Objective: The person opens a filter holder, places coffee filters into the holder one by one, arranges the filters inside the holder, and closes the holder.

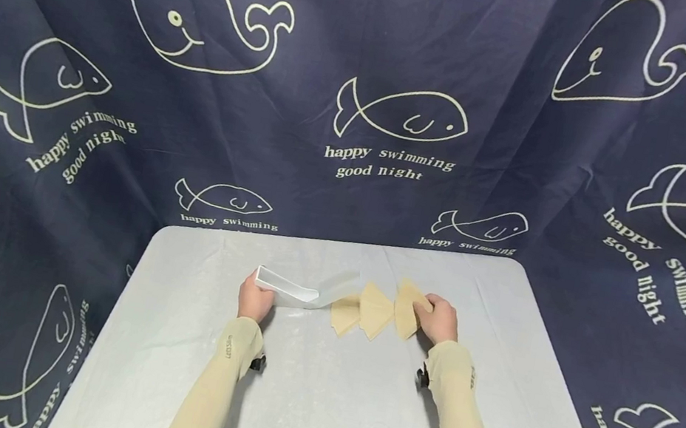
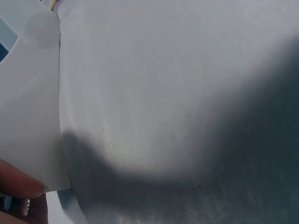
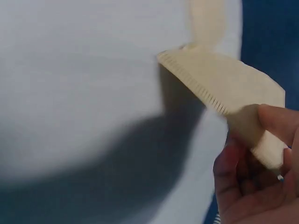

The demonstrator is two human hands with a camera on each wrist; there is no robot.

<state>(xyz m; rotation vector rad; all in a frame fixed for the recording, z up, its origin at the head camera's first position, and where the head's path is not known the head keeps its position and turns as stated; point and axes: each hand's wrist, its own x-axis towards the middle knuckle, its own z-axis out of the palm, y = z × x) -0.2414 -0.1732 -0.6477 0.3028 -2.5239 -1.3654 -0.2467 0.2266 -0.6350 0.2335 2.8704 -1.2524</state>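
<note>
In the head view my left hand [image 1: 255, 298] grips the left end of a long white piece of packaging [image 1: 289, 288], its right part bent into a thin, greyish flap. The left wrist view shows my thumb on the white sheet [image 2: 30, 126], with a clear see-through part above it. My right hand [image 1: 439, 320] pinches a tan paper coffee filter [image 1: 406, 312] between thumb and fingers. Its crimped edge shows in the right wrist view, where the filter [image 3: 233, 81] is tilted over the table. Between the hands are two more coffee filters, one in the middle [image 1: 375, 312] and one beside the packaging [image 1: 346, 313].
A pale cloth covers the table [image 1: 339, 408], which has rounded far corners. Dark blue curtains [image 1: 378, 205] with fish and whale drawings stand behind it and on both sides. Each wrist wears a small black device [image 1: 258, 363].
</note>
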